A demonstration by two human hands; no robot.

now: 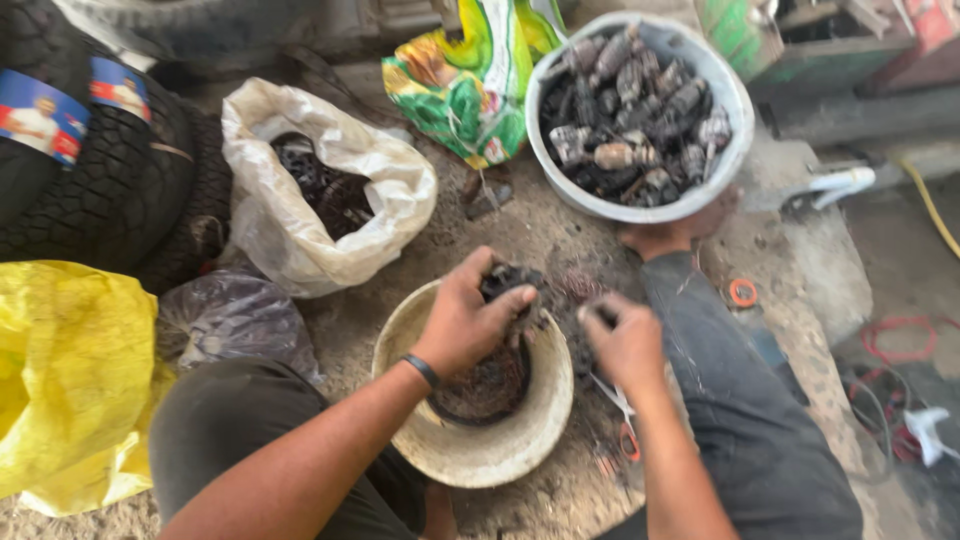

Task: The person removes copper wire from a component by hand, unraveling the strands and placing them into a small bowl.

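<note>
The left hand (470,320) is clamped on a dark, greasy part (508,282) over the far rim of the bowl (480,455), while the right hand (625,340), fingers curled together, pinches just beside it.

green-and-yellow printed bag (470,85) top centre, crumpled | white sack (300,215) left of centre, mouth open | yellow plastic bag (70,380) lower left | clear plastic bag (230,315) beside it | blue-and-red labels (42,115) on the tyres (110,190), upper left
</note>
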